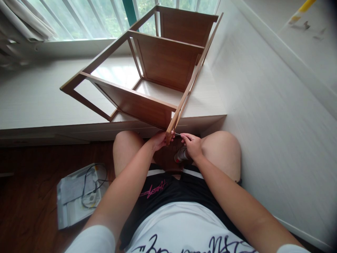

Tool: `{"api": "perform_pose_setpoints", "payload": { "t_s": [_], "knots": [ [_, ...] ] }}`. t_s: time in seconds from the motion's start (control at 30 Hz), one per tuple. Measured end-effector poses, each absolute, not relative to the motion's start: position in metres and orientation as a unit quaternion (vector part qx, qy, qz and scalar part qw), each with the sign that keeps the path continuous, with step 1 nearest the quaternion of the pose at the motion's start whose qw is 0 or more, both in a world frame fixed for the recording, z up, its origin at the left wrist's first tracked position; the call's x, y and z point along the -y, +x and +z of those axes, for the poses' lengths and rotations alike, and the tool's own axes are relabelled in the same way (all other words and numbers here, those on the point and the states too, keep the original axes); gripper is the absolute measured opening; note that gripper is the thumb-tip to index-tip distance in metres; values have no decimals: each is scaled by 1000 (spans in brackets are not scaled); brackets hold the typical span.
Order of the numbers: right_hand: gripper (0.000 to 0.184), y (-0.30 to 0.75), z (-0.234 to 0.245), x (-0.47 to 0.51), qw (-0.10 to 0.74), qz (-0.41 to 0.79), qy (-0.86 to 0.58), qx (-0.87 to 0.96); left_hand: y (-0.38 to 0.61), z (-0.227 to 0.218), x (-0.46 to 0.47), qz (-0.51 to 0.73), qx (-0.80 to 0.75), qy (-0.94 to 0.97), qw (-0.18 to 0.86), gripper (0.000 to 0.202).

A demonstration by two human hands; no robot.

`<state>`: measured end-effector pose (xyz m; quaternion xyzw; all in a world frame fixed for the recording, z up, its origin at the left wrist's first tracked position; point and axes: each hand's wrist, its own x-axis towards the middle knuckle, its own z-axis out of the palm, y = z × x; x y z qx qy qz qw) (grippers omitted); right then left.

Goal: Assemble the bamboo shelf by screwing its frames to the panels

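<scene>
A brown wooden shelf frame [165,59] with several panels between its rails lies tilted on a pale ledge, one corner jutting out over the front edge towards me. My left hand [159,140] is closed around that near corner, its fingertips showing on the right side of the rail. Just to the right, my right hand [192,144] pinches a thin metal tool [178,134], which could be a hex key; its exact kind is too small to tell. The tool points left, its far end at the rail beside my left fingertips.
The pale ledge [39,95] runs under a window with a grey curtain [34,21] at the left. A pale wall panel [276,123] rises close on my right. On the dark wooden floor [28,196], a clear-and-white package [68,211] lies with a black cable on it.
</scene>
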<state>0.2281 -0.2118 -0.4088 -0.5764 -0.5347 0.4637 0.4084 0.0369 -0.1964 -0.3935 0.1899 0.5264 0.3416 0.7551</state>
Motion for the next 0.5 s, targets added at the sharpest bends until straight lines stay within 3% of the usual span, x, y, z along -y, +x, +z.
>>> {"api": "perform_pose_setpoints", "payload": {
  "t_s": [0.5],
  "knots": [
    [40, 228, -416, 213, 401, 470, -573, 539, 38, -389, 198, 344, -529, 193, 751, 20]
  ]
}}
